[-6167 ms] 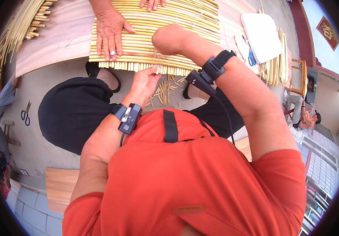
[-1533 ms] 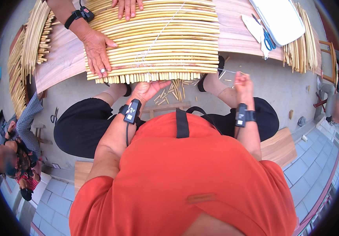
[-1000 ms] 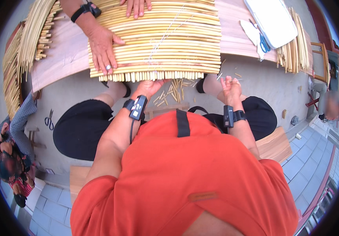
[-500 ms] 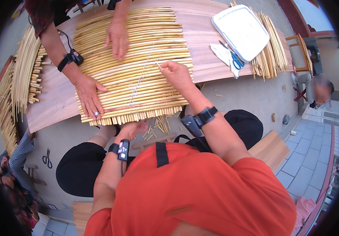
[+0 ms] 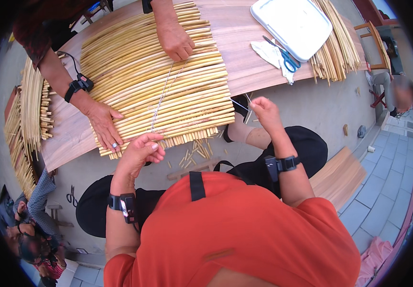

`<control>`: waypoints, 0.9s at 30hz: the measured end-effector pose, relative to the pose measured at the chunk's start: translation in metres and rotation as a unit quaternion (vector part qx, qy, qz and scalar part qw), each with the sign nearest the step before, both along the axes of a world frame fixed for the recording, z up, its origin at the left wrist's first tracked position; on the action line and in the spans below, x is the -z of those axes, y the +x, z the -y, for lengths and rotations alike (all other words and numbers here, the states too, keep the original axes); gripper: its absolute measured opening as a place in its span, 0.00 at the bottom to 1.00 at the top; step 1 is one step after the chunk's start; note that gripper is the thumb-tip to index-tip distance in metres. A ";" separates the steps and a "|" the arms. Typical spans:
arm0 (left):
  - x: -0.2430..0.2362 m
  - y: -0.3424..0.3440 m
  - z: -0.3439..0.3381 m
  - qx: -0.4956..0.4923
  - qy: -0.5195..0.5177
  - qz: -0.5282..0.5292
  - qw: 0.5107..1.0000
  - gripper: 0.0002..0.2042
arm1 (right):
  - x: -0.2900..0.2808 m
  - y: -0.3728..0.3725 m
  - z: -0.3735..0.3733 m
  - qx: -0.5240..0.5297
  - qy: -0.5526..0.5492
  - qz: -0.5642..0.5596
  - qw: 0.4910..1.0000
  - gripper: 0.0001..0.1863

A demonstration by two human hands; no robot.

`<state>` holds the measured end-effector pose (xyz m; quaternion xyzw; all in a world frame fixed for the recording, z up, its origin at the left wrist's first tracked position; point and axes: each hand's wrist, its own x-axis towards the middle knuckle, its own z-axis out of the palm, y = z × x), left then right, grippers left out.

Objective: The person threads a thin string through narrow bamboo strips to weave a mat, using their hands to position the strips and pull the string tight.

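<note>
The left hand (image 5: 139, 150) curls at the mat's (image 5: 158, 81) near edge, mid frame. The right hand (image 5: 264, 109) pinches a thin string (image 5: 161, 98) just right of the mat.

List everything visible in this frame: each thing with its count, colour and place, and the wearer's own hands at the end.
reed mat: one, pale yellow, on the board, tied by a white string.
wooden board: one, light brown, across the top.
loose reed bundles: two, yellow, at the board's right end and left end.
cut reed bits: many, yellow, on the ground below the mat.
tray: one, white, top right.
scissors: one pair, blue handles, beside the tray on a cloth.
co-worker's hands: two, pressing the mat.
left hand: at the mat's near edge by the string.
right hand: raised right of the mat, pinching something thin.
</note>
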<state>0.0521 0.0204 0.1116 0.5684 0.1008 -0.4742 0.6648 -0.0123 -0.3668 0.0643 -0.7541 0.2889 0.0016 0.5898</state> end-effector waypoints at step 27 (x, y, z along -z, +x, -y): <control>0.103 -0.071 0.044 -0.044 0.015 -0.141 0.989 0.18 | 0.059 -0.020 -0.022 0.253 0.154 0.209 0.932 0.05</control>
